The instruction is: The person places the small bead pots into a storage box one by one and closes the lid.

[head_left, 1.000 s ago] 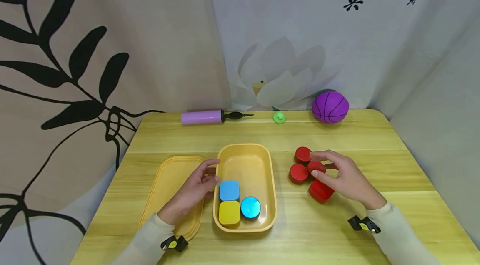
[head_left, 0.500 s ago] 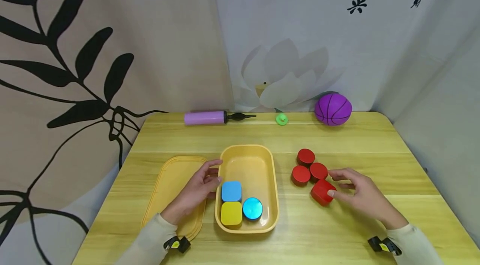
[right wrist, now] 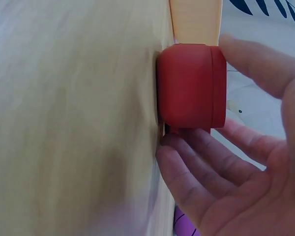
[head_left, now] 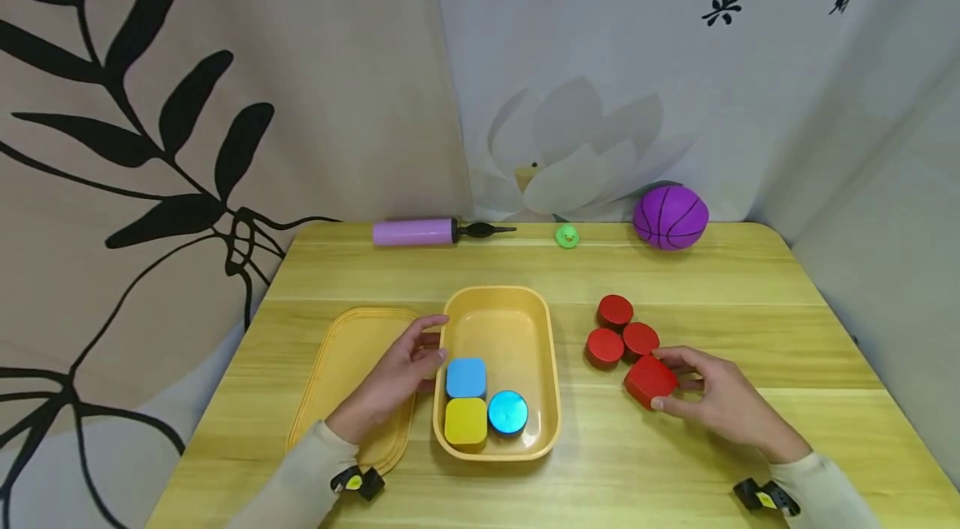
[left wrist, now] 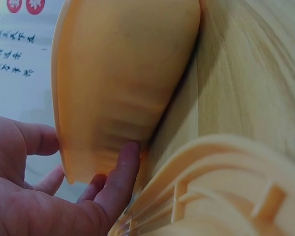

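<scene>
In the head view my right hand (head_left: pixel 723 400) has its thumb and fingers on two sides of a red rounded-square box (head_left: pixel 649 380). The right wrist view shows this box (right wrist: pixel 189 86) standing on the table, with a lid seam near its top. Three red round boxes (head_left: pixel 615 311) stand close behind it. My left hand (head_left: pixel 401 375) rests against the left side of a yellow tray (head_left: pixel 555 396). In the left wrist view its fingertips touch the tray's rim and outer wall (left wrist: pixel 123 73). Inside the tray sit a blue square box (head_left: pixel 466 377), a yellow square box (head_left: pixel 466 421) and a blue round box (head_left: pixel 508 412).
A flat yellow lid (head_left: pixel 337 354) lies left of the tray, partly under the left forearm. Along the table's back edge are a purple hand pump (head_left: pixel 415 232), a small green round toy (head_left: pixel 567 236) and a purple ball (head_left: pixel 671 217). Curtains hang behind the table.
My right hand has moved from over the red round boxes toward the front, onto the red square box, which has turned slightly. The left hand keeps its place at the tray.
</scene>
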Tool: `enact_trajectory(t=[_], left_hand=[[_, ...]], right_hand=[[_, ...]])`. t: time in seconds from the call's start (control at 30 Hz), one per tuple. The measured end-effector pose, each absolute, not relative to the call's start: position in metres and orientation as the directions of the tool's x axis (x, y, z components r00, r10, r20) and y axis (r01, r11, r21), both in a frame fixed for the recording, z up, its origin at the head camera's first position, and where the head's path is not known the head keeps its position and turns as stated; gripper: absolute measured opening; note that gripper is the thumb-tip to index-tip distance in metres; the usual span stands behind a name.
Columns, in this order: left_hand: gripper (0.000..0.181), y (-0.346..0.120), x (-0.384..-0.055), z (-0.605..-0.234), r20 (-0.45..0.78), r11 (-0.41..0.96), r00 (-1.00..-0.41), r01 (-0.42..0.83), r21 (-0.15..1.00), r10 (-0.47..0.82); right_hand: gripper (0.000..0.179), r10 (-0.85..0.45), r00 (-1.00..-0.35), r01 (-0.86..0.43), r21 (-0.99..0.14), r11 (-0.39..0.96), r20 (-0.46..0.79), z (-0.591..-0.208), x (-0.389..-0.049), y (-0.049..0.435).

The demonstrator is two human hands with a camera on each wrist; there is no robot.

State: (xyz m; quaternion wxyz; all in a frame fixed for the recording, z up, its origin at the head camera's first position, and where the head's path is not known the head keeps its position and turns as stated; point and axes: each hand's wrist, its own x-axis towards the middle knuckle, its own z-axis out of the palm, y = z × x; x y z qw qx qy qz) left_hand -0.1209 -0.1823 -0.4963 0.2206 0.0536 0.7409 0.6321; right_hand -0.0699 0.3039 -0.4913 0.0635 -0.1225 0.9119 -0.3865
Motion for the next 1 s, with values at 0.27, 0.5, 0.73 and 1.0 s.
enact_trajectory(t=[0.27,0.5,0.73,1.0], left_hand=[[0.056,-0.183,-0.118,-0.495,-0.257,0.19,-0.895,-0.198,0.961,0.364],[0.055,-0.18,-0.119,-0.493,-0.249,0.192,-0.897,-0.189,0.963,0.366],[0.054,-0.179,-0.119,-0.491,-0.255,0.208,-0.896,-0.189,0.96,0.363],[0.054,-0.18,-0.118,-0.491,-0.251,0.211,-0.899,-0.183,0.96,0.359]], right_hand=[[0.068,-0.3,-0.953,-0.169,-0.729,0.664,-0.052,-0.494,-0.07,0.304],[0.063,-0.331,-0.943,-0.194,-0.746,0.638,-0.037,-0.494,-0.069,0.305],[0.063,-0.334,-0.942,-0.226,-0.721,0.655,-0.008,-0.488,-0.069,0.307],[0.063,-0.336,-0.94,-0.288,-0.676,0.678,0.064,-0.476,-0.072,0.305]])
